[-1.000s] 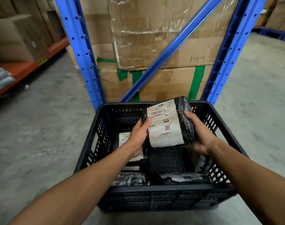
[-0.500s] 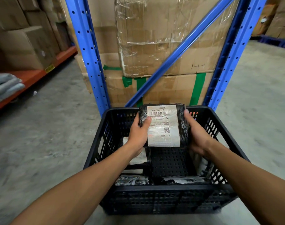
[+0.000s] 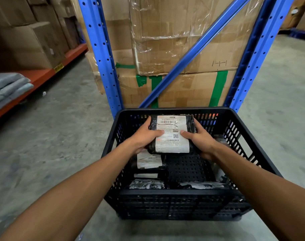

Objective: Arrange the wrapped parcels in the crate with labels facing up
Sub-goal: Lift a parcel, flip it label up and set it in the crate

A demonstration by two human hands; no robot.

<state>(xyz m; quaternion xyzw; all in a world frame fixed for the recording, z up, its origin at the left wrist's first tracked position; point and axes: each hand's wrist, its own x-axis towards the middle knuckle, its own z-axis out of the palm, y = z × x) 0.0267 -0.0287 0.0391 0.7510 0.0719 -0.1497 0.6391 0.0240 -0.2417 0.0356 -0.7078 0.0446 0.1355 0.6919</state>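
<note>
Warehouse floor and blue racking behind, black crate at lower centre, left hand and right hand clamping labelled parcel by its sides above far end, label up; probably light, soft, slick-wrapped, best gripped at edges.

Single head-worn wide-angle view, facing forward and down; near the crate at lower centre, racking across the upper frame.

Black-wrapped parcel, label up, in the black crate.
It sits toward 12 o'clock; other parcels lie below.
</note>
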